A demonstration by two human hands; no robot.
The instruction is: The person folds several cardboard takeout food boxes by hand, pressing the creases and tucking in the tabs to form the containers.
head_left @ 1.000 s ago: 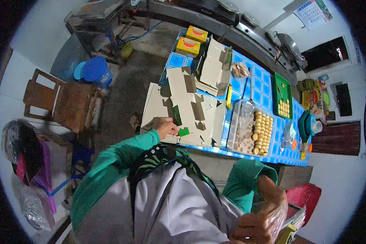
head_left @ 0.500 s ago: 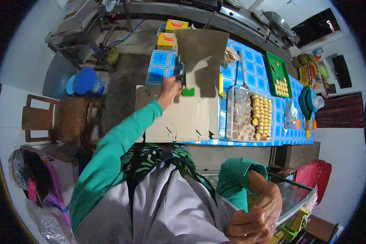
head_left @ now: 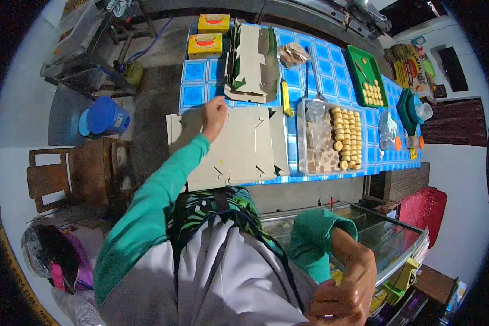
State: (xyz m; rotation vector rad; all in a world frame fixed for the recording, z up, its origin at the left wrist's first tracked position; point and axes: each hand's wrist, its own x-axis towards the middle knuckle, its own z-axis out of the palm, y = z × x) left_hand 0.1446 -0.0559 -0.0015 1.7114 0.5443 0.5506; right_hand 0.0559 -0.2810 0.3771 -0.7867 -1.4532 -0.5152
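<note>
My left hand [head_left: 214,117] hovers over the left part of a flat sheet of cardboard [head_left: 249,142] with cut slits, its fingers curled in and nothing visible between them. Just beyond its fingertips lies a stack of partly folded cardboard boxes [head_left: 250,62], pale inside, with green showing at the edges. Low at the right, close to my body, my right hand [head_left: 345,282] is bent back at the wrist with curled fingers; what they hold, if anything, is hidden. A yellow tool [head_left: 286,99], perhaps a stapler or cutter, rests right of the stack.
A clear plastic tub [head_left: 301,146] of round pastries [head_left: 346,133] stands right of the cardboard. Farther right are a green tray [head_left: 376,76] with pastries and a long utensil, and teal containers [head_left: 409,111]. Yellow boxes [head_left: 205,46] stand far left. A glass case [head_left: 386,239] is below the table.
A raised cardboard piece has come down onto the stack at the far side. My left hand has let go of it and drawn slightly back; my right hand stays low.
</note>
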